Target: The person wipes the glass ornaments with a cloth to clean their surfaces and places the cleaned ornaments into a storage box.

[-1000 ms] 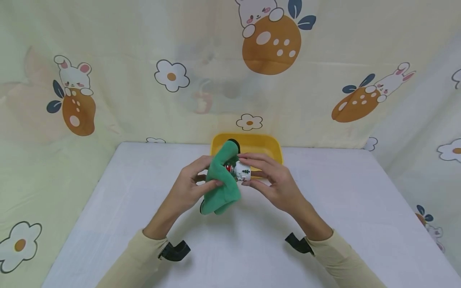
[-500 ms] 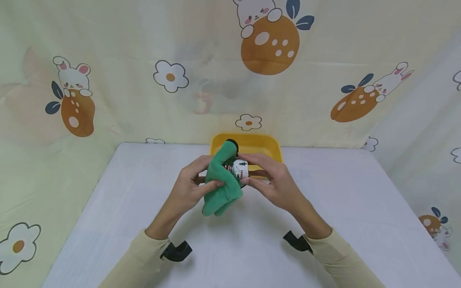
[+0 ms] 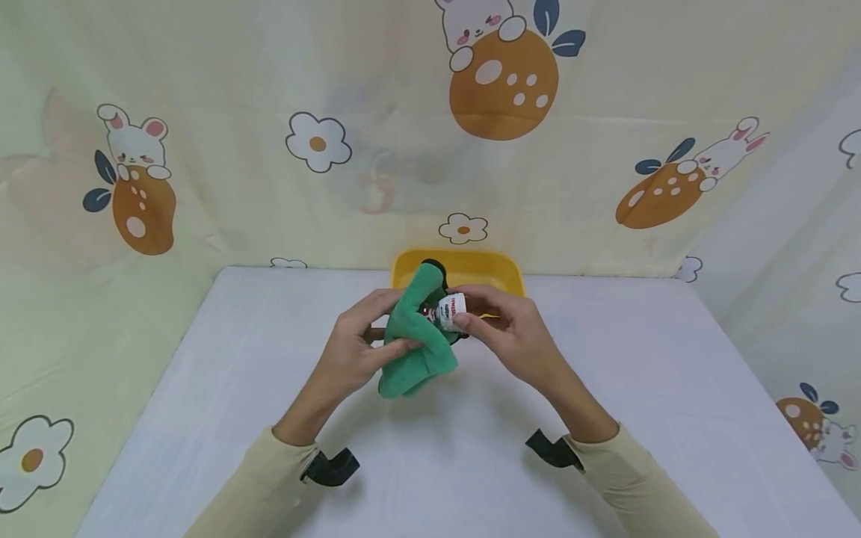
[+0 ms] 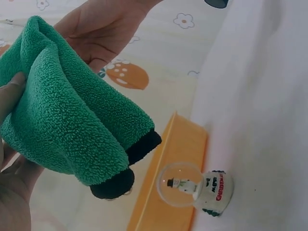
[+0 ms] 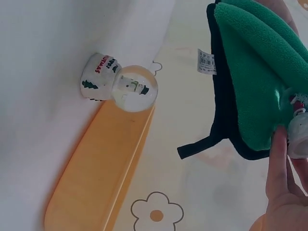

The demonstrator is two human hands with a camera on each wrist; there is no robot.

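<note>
A green towelling cloth [image 3: 410, 344] with black edging hangs folded in my left hand [image 3: 363, 332], thumb on its near face. Partly wrapped in the cloth is a small snow globe [image 3: 450, 310]; its white base with red lettering sticks out to the right. My right hand [image 3: 514, 336] grips that base with thumb and fingers. In the right wrist view the cloth [image 5: 255, 82] shows a white label, and the held globe's base [image 5: 299, 137] is cut by the frame edge. The cloth hides the glass ball in the left wrist view.
Behind the hands stands a yellow tray [image 3: 471, 261] at the table's back edge. A second snow globe [image 5: 98, 77], with a snowman inside and a white base, stands upright beside the tray in both wrist views. The hands hide it in the head view. A patterned curtain [image 3: 269, 194] hangs behind.
The globe's white base has turned, bringing different lettering into view. My right thumb has moved up onto the base and the right fingers have shifted behind it. The left hand stays almost still.
</note>
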